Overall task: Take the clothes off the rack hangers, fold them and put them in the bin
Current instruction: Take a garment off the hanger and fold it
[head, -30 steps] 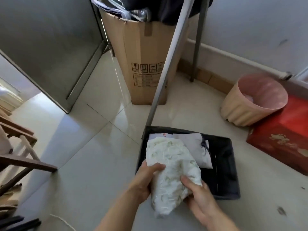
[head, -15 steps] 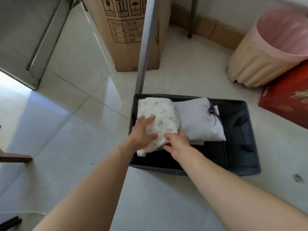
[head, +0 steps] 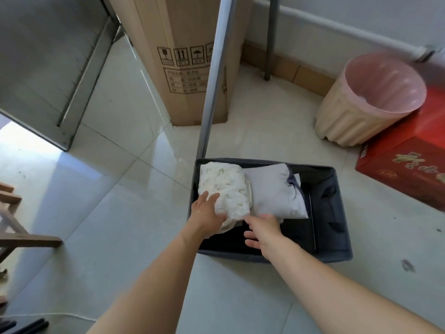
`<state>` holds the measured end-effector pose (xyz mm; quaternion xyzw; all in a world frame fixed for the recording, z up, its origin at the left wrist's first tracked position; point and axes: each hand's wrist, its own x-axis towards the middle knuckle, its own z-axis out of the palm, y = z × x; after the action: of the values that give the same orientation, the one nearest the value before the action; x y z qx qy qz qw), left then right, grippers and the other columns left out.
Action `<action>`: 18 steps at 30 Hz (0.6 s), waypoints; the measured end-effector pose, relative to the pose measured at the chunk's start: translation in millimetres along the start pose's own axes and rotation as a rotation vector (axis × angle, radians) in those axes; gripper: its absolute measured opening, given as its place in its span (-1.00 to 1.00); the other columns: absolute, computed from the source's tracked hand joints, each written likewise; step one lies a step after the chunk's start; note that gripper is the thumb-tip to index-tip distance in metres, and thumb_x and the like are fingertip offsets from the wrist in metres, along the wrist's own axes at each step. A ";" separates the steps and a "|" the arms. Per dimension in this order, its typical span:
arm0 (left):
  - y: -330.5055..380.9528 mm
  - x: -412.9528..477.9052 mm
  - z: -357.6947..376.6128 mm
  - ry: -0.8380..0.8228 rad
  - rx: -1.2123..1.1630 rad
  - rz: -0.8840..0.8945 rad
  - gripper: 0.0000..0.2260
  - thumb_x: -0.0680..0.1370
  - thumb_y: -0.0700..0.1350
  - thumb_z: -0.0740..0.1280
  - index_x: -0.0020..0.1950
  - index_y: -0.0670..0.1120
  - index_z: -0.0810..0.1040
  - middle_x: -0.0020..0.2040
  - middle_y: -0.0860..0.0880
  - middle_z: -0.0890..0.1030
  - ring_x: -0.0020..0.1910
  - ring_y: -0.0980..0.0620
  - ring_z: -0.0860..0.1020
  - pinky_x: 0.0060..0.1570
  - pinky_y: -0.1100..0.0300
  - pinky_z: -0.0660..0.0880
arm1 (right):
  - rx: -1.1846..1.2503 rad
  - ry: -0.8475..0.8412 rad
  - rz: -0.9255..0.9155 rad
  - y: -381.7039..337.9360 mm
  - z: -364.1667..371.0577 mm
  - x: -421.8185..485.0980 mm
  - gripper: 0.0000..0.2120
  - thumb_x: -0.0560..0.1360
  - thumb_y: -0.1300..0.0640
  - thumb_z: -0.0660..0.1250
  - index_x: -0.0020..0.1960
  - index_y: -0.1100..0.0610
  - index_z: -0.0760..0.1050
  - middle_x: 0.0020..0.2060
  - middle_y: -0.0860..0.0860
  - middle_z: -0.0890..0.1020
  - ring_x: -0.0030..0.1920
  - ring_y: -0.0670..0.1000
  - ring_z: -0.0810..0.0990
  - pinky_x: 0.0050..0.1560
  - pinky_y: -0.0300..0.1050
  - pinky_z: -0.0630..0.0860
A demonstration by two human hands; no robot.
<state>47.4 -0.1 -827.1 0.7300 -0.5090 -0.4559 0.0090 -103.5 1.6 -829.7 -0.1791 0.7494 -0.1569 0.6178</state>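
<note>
Crinkly white bundle point(head: 225, 186) sits in the soft dark bin point(head: 342, 227); left hand point(head: 207, 213) presses it flat-fingered, right hand point(head: 262, 229) slack.

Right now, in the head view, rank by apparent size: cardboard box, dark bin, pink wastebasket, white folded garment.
Largest: dark bin and cardboard box, about alike, box cropped by the frame, so unranked.
Then pink wastebasket.
Smallest: white folded garment.
</note>
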 end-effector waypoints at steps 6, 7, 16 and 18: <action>50.7 -100.9 -22.4 -0.019 -0.549 -0.110 -0.60 0.59 -0.05 0.30 0.43 -0.02 0.41 0.31 -0.05 0.51 0.23 -0.01 0.49 0.24 0.11 0.45 | 0.119 -0.135 0.035 -23.5 -40.9 -95.5 -0.83 0.61 0.20 0.23 0.19 0.19 0.45 -0.06 0.17 0.63 -0.15 0.12 0.64 -0.28 -0.06 0.55; 60.7 -120.1 -25.9 -0.039 -0.622 -0.135 -0.66 0.59 -0.07 0.29 0.37 -0.02 0.46 0.22 -0.04 0.55 0.17 -0.01 0.52 0.20 0.11 0.47 | 0.137 -0.154 0.040 -28.9 -48.6 -113.5 -0.85 0.61 0.20 0.22 0.16 0.20 0.47 -0.08 0.17 0.64 -0.16 0.12 0.64 -0.29 -0.07 0.54; 157.4 -300.9 -71.3 -0.086 -1.029 -0.048 -0.85 0.63 -0.11 0.24 0.08 -0.04 0.61 -0.09 -0.06 0.70 -0.15 0.02 0.64 -0.14 0.18 0.55 | 0.218 -0.304 -0.106 -69.2 -117.6 -284.2 -0.89 0.60 0.21 0.26 0.03 0.24 0.53 -0.33 0.10 0.62 -0.34 0.05 0.60 -0.37 -0.14 0.54; 177.4 -333.0 -80.3 -0.095 -1.049 -0.016 -0.83 0.64 -0.09 0.24 0.10 -0.04 0.61 -0.07 -0.07 0.71 -0.11 0.02 0.65 -0.11 0.18 0.56 | 0.237 -0.302 -0.147 -74.6 -136.6 -318.3 -0.88 0.61 0.21 0.24 0.06 0.22 0.52 -0.33 0.09 0.62 -0.35 0.04 0.60 -0.37 -0.15 0.55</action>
<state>-50.7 128.4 -476.9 0.6096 -0.2067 -0.6822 0.3467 -177.2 84.6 -493.3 -0.1808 0.6095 -0.2602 0.7267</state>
